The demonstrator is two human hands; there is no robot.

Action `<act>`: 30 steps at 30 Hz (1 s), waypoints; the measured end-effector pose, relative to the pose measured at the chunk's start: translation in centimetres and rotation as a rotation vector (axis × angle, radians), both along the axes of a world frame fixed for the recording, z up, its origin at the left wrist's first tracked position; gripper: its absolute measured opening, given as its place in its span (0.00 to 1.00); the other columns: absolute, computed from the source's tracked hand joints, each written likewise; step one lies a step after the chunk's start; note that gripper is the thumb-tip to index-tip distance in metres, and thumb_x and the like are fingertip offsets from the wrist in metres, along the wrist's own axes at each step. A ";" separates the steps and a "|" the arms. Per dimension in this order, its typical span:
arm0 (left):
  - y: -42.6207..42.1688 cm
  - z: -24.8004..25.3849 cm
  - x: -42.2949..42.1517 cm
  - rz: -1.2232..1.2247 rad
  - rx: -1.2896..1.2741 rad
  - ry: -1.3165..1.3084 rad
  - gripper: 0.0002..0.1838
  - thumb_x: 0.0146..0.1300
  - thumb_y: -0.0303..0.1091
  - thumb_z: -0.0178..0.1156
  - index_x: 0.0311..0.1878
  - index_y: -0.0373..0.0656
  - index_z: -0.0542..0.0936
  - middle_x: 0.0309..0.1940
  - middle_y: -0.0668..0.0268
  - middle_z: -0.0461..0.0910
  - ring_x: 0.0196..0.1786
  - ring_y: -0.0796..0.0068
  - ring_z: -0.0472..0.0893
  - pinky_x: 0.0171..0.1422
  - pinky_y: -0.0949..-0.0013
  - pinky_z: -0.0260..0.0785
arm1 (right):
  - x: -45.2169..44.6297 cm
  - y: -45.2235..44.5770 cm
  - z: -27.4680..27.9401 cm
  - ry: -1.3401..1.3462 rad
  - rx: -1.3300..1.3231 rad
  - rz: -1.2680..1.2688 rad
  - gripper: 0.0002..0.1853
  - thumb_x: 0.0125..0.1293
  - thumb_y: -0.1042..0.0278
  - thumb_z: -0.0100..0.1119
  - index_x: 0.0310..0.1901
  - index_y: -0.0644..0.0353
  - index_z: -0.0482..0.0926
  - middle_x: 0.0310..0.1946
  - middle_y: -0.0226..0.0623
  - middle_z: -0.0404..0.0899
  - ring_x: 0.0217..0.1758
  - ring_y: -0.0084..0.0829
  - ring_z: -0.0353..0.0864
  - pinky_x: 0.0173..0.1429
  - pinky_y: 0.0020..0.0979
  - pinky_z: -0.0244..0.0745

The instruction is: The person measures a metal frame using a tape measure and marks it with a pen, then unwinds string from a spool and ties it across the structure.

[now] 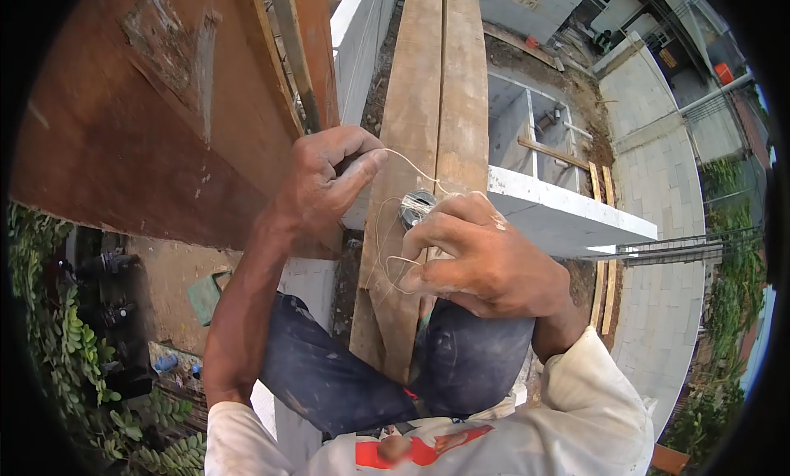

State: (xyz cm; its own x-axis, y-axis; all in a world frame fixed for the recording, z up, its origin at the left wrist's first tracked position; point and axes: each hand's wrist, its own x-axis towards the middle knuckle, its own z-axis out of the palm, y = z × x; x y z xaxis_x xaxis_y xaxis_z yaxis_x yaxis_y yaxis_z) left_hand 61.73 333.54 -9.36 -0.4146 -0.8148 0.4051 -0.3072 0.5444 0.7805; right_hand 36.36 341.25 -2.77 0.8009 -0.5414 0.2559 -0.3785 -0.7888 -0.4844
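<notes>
String point(405, 156) in the head view spans the two hands above a pair of planks point(410, 89), its middle slack and bending. The left hand point(333, 176) has a narrow grip, thumb and forefinger pinching the string near the brown panel point(189, 89). The right hand point(494, 258) is curled, its grip closed on more of the string, with a loose loop standing out by the thumb. A spool point(418, 201) wound with string sits just beyond the right fingers, over the planks. The slack loops could well tangle or catch on rough wood if both hands pulled at once; a nudge from the knuckles might tip the spool toward the plank edge, and the ground point(586, 93) looks well below. Leaning out could also upset the person's balance, as the legs point(329, 361) seem to straddle the narrow planks. The right fingers hide the lower part of the spool, so I cannot tell whether it rests on wood or is held. The string's thin strands fade against the wood, and its free end cannot be made out.
</notes>
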 end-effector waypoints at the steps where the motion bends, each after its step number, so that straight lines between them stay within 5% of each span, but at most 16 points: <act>1: 0.1 0.2 0.1 0.070 0.215 0.091 0.07 0.76 0.30 0.65 0.44 0.36 0.88 0.31 0.70 0.81 0.37 0.80 0.78 0.46 0.70 0.71 | 0.0 -0.1 0.2 -0.001 -0.007 0.001 0.13 0.58 0.71 0.73 0.46 0.50 0.88 0.46 0.32 0.83 0.59 0.37 0.79 0.66 0.45 0.69; 4: -0.6 -1.0 -0.4 0.183 0.221 0.269 0.12 0.78 0.35 0.65 0.39 0.36 0.84 0.27 0.74 0.77 0.34 0.86 0.72 0.37 0.72 0.66 | -0.2 -0.7 0.2 -0.163 -0.034 -0.097 0.16 0.57 0.75 0.73 0.47 0.48 0.90 0.50 0.33 0.84 0.59 0.40 0.81 0.64 0.47 0.74; 9: -0.9 -0.9 -0.2 0.173 0.344 0.283 0.14 0.81 0.39 0.61 0.42 0.39 0.82 0.31 0.70 0.83 0.33 0.83 0.77 0.39 0.72 0.69 | -0.6 -4.2 -2.1 -0.284 0.088 -0.195 0.19 0.59 0.80 0.71 0.52 0.54 0.90 0.42 0.38 0.88 0.44 0.42 0.87 0.50 0.40 0.83; 11: -0.7 -0.7 -0.6 0.174 0.403 0.291 0.14 0.82 0.40 0.58 0.43 0.40 0.81 0.32 0.68 0.85 0.34 0.82 0.80 0.40 0.71 0.71 | 0.1 -5.8 -1.8 -0.296 0.075 -0.217 0.14 0.63 0.79 0.70 0.51 0.59 0.91 0.36 0.40 0.89 0.39 0.36 0.89 0.45 0.36 0.83; 14: -0.7 -1.4 -1.5 0.087 0.411 0.382 0.14 0.85 0.41 0.53 0.46 0.39 0.77 0.35 0.64 0.88 0.37 0.77 0.86 0.42 0.70 0.72 | 1.2 -7.3 -1.5 -0.351 0.451 -0.401 0.08 0.73 0.74 0.66 0.48 0.63 0.93 0.32 0.35 0.91 0.35 0.23 0.89 0.39 0.30 0.82; 17: -0.6 -1.4 -2.0 0.055 0.459 0.380 0.15 0.86 0.40 0.50 0.47 0.37 0.75 0.39 0.58 0.90 0.40 0.74 0.89 0.44 0.69 0.73 | 1.7 -8.4 -2.1 -0.305 0.506 -0.435 0.09 0.74 0.72 0.66 0.49 0.63 0.93 0.32 0.34 0.91 0.36 0.21 0.88 0.39 0.29 0.82; 20: -0.3 -1.4 -2.1 0.063 0.436 0.320 0.16 0.86 0.42 0.49 0.46 0.37 0.75 0.35 0.62 0.86 0.38 0.78 0.85 0.44 0.70 0.72 | 1.9 -8.8 -2.6 -0.351 0.615 -0.430 0.09 0.75 0.71 0.66 0.49 0.64 0.92 0.31 0.33 0.90 0.35 0.20 0.87 0.38 0.28 0.82; 22: -0.7 -2.2 -2.0 0.103 0.428 0.282 0.17 0.86 0.46 0.52 0.45 0.42 0.74 0.33 0.70 0.77 0.35 0.82 0.73 0.43 0.72 0.69 | 1.4 -8.8 -3.3 -0.368 0.650 -0.428 0.10 0.75 0.70 0.66 0.49 0.65 0.93 0.31 0.32 0.90 0.34 0.20 0.86 0.37 0.27 0.81; 30: -0.7 -2.3 -1.6 0.155 0.259 0.237 0.14 0.85 0.42 0.56 0.43 0.42 0.75 0.33 0.73 0.73 0.37 0.83 0.70 0.43 0.72 0.67 | -4.8 -6.4 -5.3 -0.415 0.803 -0.467 0.11 0.74 0.66 0.72 0.47 0.65 0.93 0.30 0.33 0.89 0.29 0.19 0.83 0.34 0.25 0.78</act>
